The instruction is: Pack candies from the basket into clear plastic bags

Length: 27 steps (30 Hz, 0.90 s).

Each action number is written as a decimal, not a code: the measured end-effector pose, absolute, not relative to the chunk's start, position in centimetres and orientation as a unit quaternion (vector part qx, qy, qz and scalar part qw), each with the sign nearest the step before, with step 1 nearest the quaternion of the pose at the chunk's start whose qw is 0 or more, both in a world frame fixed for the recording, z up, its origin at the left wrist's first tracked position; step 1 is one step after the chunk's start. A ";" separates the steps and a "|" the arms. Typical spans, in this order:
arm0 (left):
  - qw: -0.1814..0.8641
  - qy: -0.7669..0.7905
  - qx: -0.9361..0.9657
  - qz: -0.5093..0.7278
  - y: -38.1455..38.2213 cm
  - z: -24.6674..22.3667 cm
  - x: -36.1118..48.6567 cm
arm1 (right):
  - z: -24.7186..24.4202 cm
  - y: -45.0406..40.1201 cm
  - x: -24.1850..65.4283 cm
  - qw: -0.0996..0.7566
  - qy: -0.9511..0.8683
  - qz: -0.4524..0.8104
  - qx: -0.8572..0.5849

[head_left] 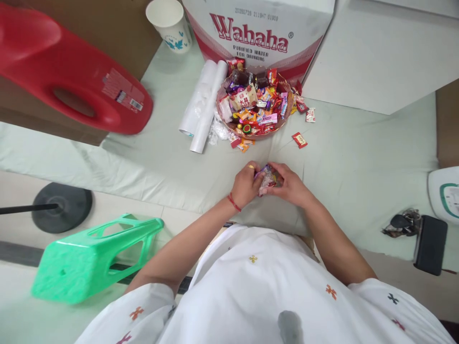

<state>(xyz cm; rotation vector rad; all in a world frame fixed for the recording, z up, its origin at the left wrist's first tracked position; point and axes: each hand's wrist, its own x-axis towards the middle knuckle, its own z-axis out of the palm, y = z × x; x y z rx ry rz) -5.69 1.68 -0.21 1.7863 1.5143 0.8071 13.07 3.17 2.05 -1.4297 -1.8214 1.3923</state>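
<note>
Between my two hands is a small clear plastic bag of wrapped candies point(267, 179), held over the near part of the cloth-covered table. My left hand point(245, 184), with a ring and a red string bracelet, pinches the bag's left side. Around its right side curl the fingers of my right hand point(289, 183). My fingers hide part of the bag, and I cannot tell whether its mouth is closed. Beyond my hands stands a pink-tinted bowl point(258, 137) heaped with candies. One red-wrapped candy point(299, 140) lies on the cloth to the bowl's right.
Rolls of clear plastic bags point(209, 107) lie left of the bowl. Behind are a Wahaha carton point(261, 28) and a paper cup point(170, 28). A red jug point(125, 107) is at left, a green stool point(93, 258) below. Keys point(401, 223) and a phone point(431, 244) lie right.
</note>
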 end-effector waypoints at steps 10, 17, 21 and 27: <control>0.447 0.640 0.417 0.466 0.2 2.2 -6.4 | 3.0 1.3 12.4 0.350 -0.698 0.350 -0.517; 0.741 0.497 0.196 0.407 -0.6 4.7 -6.7 | 3.8 -1.2 13.1 0.391 -0.812 0.243 -0.359; 0.696 0.482 0.182 0.500 -0.5 4.0 -5.8 | 3.3 -2.5 13.7 0.437 -0.659 0.372 -0.486; 0.697 0.472 0.261 0.472 -1.8 3.2 -3.2 | 3.0 -3.4 13.1 0.400 -0.412 0.611 -0.544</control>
